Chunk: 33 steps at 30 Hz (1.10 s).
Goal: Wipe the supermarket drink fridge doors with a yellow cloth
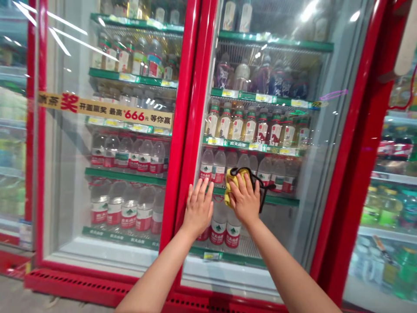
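Observation:
My right hand holds a yellow cleaning cloth with dark edging flat against the right glass door of a drinks fridge. Part of the cloth is under my palm, and its dark edge trails out to the right of my fingers. My left hand lies with outstretched fingers at the left side of the same door, by the red door frame. Nothing is in that hand. Behind the glass, bottles of water with red and white labels stand near both hands.
The left glass door is shut and carries a beige promotional strip. Shelves inside hold rows of tea bottles and purple drinks. A red vented base runs along the floor. More drinks shelves stand at right.

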### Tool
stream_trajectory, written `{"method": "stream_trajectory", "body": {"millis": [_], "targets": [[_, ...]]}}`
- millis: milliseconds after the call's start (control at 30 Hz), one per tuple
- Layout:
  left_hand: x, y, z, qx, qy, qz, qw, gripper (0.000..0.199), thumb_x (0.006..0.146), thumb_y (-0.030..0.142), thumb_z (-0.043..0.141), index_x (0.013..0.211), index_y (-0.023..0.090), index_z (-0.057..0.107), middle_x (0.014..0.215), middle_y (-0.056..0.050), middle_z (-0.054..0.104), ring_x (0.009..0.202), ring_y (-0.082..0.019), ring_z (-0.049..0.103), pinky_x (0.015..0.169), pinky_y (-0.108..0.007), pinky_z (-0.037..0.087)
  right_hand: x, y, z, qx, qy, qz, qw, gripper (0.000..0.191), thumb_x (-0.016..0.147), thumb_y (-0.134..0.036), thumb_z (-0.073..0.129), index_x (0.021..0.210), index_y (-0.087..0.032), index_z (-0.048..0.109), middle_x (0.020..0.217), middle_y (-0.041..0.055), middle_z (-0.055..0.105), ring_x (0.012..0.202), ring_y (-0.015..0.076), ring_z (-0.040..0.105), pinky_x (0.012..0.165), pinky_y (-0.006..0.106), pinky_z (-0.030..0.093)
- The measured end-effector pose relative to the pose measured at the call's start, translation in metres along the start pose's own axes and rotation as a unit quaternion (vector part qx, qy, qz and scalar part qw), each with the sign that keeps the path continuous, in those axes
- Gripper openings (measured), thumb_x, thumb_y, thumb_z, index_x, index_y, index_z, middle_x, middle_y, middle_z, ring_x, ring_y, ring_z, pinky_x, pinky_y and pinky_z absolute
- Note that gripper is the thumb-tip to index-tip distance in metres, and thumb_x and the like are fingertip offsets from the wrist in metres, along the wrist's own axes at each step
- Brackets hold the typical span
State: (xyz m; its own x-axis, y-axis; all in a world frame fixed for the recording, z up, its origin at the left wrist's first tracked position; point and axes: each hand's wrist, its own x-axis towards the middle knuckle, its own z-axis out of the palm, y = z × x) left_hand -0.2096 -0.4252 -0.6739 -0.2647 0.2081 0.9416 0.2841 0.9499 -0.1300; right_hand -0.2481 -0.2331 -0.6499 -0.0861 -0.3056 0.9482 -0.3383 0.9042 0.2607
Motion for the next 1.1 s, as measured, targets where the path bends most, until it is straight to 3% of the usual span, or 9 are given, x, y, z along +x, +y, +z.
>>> {"method": "stream_trajectory", "body": {"millis": [67, 167, 267, 400, 567, 667, 767, 900, 1100], "targets": [[0.0, 0.005, 0.002, -0.001, -0.004, 0.002, 1.0, 0.063, 0.096, 0.024, 0.05, 0.157, 0.016, 0.034, 0.163, -0.014, 0.035, 0.155, -0.029, 0.02, 0.126, -0.054, 0.02, -0.027, 0.005, -0.001, -0.016, 0.001, 0.022, 1.0, 0.044, 0.093, -0.033, 0.059, 0.137, -0.027, 0.06, 0.151, 0.0125, 0.054, 0.151, 0.033, 0.029, 0.122, 0.062, 0.011], [0.002, 0.014, 0.005, -0.003, -0.007, 0.011, 1.0, 0.061, 0.096, 0.025, 0.051, 0.155, 0.016, 0.037, 0.163, -0.015, 0.035, 0.155, -0.03, 0.02, 0.126, -0.054, 0.02, -0.043, 0.004, -0.004, -0.017, -0.043, -0.029, 0.999, 0.044, 0.091, -0.033, 0.062, 0.135, -0.03, 0.06, 0.151, 0.0089, 0.055, 0.151, 0.0324, 0.028, 0.123, 0.061, 0.006], [0.011, 0.025, 0.005, -0.013, -0.01, 0.022, 1.0, 0.061, 0.096, 0.025, 0.051, 0.155, 0.015, 0.038, 0.162, -0.016, 0.036, 0.155, -0.03, 0.021, 0.127, -0.055, 0.018, -0.015, 0.015, -0.012, -0.006, -0.085, -0.072, 0.994, 0.046, 0.093, -0.034, 0.06, 0.139, -0.035, 0.057, 0.156, 0.0035, 0.049, 0.15, 0.0287, 0.031, 0.124, 0.058, 0.001], [0.028, 0.036, 0.007, -0.034, -0.016, 0.046, 0.998, 0.063, 0.096, 0.026, 0.052, 0.156, 0.016, 0.035, 0.163, -0.015, 0.035, 0.155, -0.03, 0.02, 0.127, -0.055, 0.016, 0.019, 0.059, -0.03, -0.038, -0.049, 0.004, 0.998, 0.046, 0.095, -0.035, 0.056, 0.141, -0.033, 0.055, 0.158, 0.0066, 0.045, 0.151, 0.03, 0.03, 0.123, 0.059, 0.007], [0.032, 0.045, 0.017, -0.029, -0.007, 0.094, 0.995, 0.067, 0.096, 0.027, 0.052, 0.159, 0.019, 0.029, 0.163, -0.013, 0.036, 0.155, -0.028, 0.021, 0.128, -0.053, 0.013, -0.035, 0.088, -0.038, -0.092, 0.002, 0.081, 0.992, 0.048, 0.094, -0.034, 0.055, 0.142, -0.026, 0.055, 0.153, 0.0135, 0.051, 0.151, 0.0328, 0.029, 0.12, 0.06, 0.017], [0.032, 0.052, 0.024, -0.024, -0.009, 0.102, 0.994, 0.071, 0.096, 0.03, 0.054, 0.16, 0.018, 0.026, 0.163, -0.013, 0.035, 0.155, -0.028, 0.021, 0.128, -0.052, 0.012, -0.057, 0.079, -0.034, -0.086, -0.038, 0.036, 0.995, 0.046, 0.091, -0.035, 0.06, 0.137, -0.028, 0.059, 0.15, 0.0108, 0.055, 0.151, 0.033, 0.029, 0.122, 0.061, 0.01], [0.038, 0.063, 0.031, -0.029, -0.02, 0.117, 0.992, 0.073, 0.096, 0.031, 0.054, 0.161, 0.019, 0.023, 0.164, -0.012, 0.034, 0.155, -0.028, 0.021, 0.128, -0.053, 0.011, -0.037, 0.081, -0.036, -0.072, -0.074, -0.013, 0.995, 0.048, 0.092, -0.037, 0.061, 0.14, -0.035, 0.057, 0.154, 0.0047, 0.051, 0.151, 0.0302, 0.029, 0.123, 0.059, 0.003], [0.054, 0.074, 0.038, -0.035, -0.026, 0.121, 0.992, 0.071, 0.096, 0.032, 0.054, 0.16, 0.019, 0.025, 0.164, -0.012, 0.034, 0.155, -0.028, 0.02, 0.128, -0.053, 0.011, -0.01, 0.113, -0.05, -0.085, -0.058, 0.034, 0.994, 0.049, 0.095, -0.039, 0.055, 0.144, -0.034, 0.053, 0.158, 0.0053, 0.045, 0.151, 0.0288, 0.029, 0.123, 0.057, 0.01], [0.058, 0.086, 0.051, -0.028, -0.002, 0.134, 0.991, 0.071, 0.095, 0.032, 0.056, 0.159, 0.017, 0.029, 0.164, -0.013, 0.034, 0.157, -0.028, 0.014, 0.129, -0.053, 0.006, -0.064, 0.131, -0.055, -0.113, -0.028, 0.127, 0.985, 0.051, 0.096, -0.033, 0.053, 0.146, -0.026, 0.052, 0.155, 0.0124, 0.048, 0.152, 0.0339, 0.026, 0.12, 0.061, 0.018]]}}
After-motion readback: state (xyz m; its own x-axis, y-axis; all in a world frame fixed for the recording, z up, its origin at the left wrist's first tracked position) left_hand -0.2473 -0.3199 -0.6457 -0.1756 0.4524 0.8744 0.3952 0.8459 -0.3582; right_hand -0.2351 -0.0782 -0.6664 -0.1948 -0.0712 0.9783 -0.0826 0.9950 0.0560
